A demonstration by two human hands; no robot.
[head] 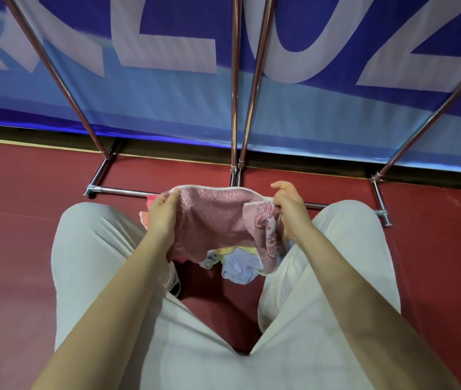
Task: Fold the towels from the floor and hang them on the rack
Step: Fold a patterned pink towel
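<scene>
Pink towel (pixel 212 218) stretched between left hand (pixel 163 212) and right hand (pixel 289 206) grips above red floor (pixel 12 235).

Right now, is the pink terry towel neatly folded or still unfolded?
Unfolded: the pink terry towel hangs loosely between the left hand and right hand, one corner flopped over.

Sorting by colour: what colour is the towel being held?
Dusty pink towel with pale edging, head view.

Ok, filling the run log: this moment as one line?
stage: folding | left hand, right hand: grip pink towel | rack: bare
</scene>
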